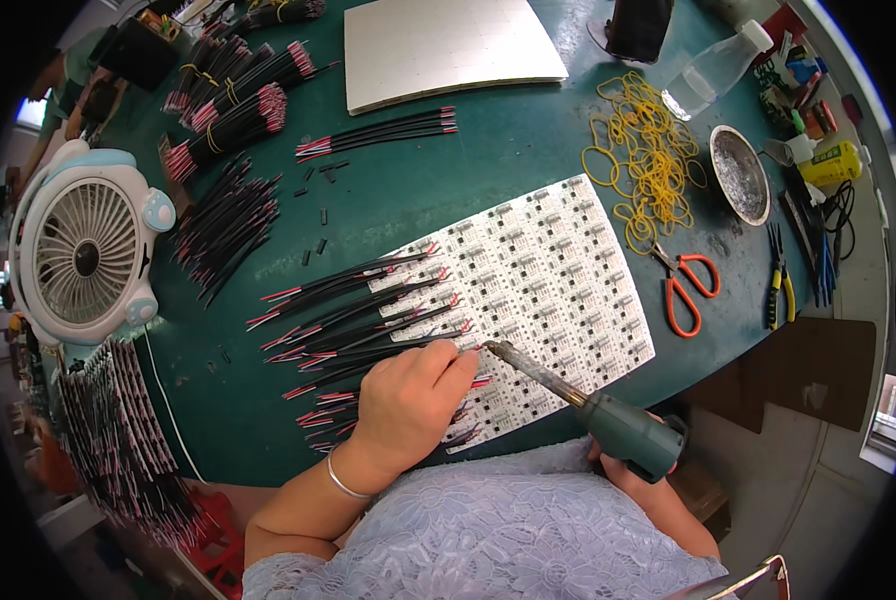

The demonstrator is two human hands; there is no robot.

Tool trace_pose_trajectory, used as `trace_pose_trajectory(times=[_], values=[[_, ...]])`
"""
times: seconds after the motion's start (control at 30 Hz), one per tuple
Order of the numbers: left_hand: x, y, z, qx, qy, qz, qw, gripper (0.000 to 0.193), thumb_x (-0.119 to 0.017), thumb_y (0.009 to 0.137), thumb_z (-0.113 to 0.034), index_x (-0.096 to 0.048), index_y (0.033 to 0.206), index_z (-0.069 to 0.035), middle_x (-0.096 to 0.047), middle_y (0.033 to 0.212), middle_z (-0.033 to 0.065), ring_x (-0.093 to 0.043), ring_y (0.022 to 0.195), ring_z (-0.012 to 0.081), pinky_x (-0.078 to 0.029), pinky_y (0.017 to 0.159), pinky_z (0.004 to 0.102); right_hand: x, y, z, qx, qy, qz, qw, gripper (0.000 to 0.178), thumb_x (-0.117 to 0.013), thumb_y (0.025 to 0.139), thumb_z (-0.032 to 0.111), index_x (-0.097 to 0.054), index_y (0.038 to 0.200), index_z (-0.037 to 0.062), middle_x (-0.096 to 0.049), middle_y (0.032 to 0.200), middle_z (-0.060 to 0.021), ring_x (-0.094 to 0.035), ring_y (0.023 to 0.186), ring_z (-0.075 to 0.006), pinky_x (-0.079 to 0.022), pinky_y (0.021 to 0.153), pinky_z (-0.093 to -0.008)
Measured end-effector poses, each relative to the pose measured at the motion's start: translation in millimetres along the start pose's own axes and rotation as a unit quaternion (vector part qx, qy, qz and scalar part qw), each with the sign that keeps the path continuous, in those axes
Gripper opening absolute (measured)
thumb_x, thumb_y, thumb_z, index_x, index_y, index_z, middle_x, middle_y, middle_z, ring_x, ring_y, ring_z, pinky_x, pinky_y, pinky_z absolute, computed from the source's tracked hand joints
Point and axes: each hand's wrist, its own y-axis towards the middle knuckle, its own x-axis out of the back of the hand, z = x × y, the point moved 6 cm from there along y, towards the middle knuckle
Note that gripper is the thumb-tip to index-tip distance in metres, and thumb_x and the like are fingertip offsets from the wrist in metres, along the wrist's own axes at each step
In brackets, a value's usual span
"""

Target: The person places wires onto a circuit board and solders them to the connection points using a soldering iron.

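A white panel of small circuit boards (528, 290) lies on the green table, slanting across in front of me. Black-sleeved wires (368, 300) with red and white ends lie in rows along its left side, their tips on the boards. My left hand (415, 395) is closed in a pinch on one of these wires at the panel's lower left; the fingers hide most of it. In my right hand (636, 475) is a soldering iron (623, 430) with a green handle, gripped from below. Its dark tip points left and is right beside my left fingertips.
A fan (88, 255) stands at the left, near bundled wires (233, 120). Loose yellow rubber bands (648, 150), orange-handled scissors (686, 290), a metal bowl (740, 178), pliers (778, 275) and a clear bottle (713, 75) lie at the right. A stack of white panels (448, 50) is at the back.
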Motion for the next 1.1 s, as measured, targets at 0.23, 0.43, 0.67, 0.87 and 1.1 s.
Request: trace_pose_trajectory(times=[0.23,0.43,0.67,0.87,1.1], values=[[0,0,0,0.005,0.000,0.005,1.000,0.023,-0.068,0.069,-0.005,-0.067,0.091,-0.007,-0.059,0.085,0.0049,-0.060,0.064,0.0207,-0.047,0.052,0.0315,-2,8,9,0.021,-0.003,-0.005,1.000,0.029,-0.062,0.087,0.022,-0.062,0.102,-0.0021,-0.061,0.071,-0.0060,-0.060,0.060,-0.0161,-0.049,0.057,-0.0291],[0,0,0,0.009,0.000,0.004,1.000,0.024,-0.068,0.068,-0.004,-0.067,0.091,-0.007,-0.059,0.085,0.0049,-0.060,0.064,0.0210,-0.047,0.052,0.0319,7,1,11,0.020,-0.002,-0.031,0.999,0.028,-0.069,0.074,0.003,-0.067,0.102,0.0023,-0.068,0.098,-0.0126,-0.066,0.085,-0.0280,-0.053,0.076,-0.0331],[-1,-1,2,0.002,0.011,0.006,1.000,0.019,-0.064,0.074,-0.012,-0.067,0.093,-0.010,-0.060,0.087,0.0023,-0.060,0.067,0.0175,-0.048,0.053,0.0306,6,0,6,0.036,0.039,-0.013,0.999,0.036,-0.064,0.087,0.023,-0.060,0.110,-0.0041,-0.065,0.094,-0.0123,-0.063,0.065,-0.0183,-0.052,0.060,-0.0311],[0,0,4,0.003,-0.014,0.007,1.000,0.020,-0.064,0.073,-0.010,-0.068,0.092,-0.009,-0.060,0.087,0.0025,-0.061,0.067,0.0179,-0.048,0.055,0.0305,4,-2,3,-0.012,0.030,-0.012,0.999,0.030,-0.070,0.075,0.006,-0.066,0.104,0.0022,-0.067,0.099,-0.0129,-0.065,0.086,-0.0297,-0.051,0.076,-0.0366],[0,1,4,0.011,-0.037,-0.002,0.999,0.027,-0.066,0.064,0.002,-0.068,0.090,-0.007,-0.060,0.084,0.0050,-0.061,0.066,0.0228,-0.049,0.055,0.0330,4,-2,-1,-0.034,-0.008,-0.003,0.999,0.034,-0.073,0.071,0.006,-0.067,0.105,0.0033,-0.067,0.102,-0.0129,-0.066,0.091,-0.0293,-0.052,0.080,-0.0360]])
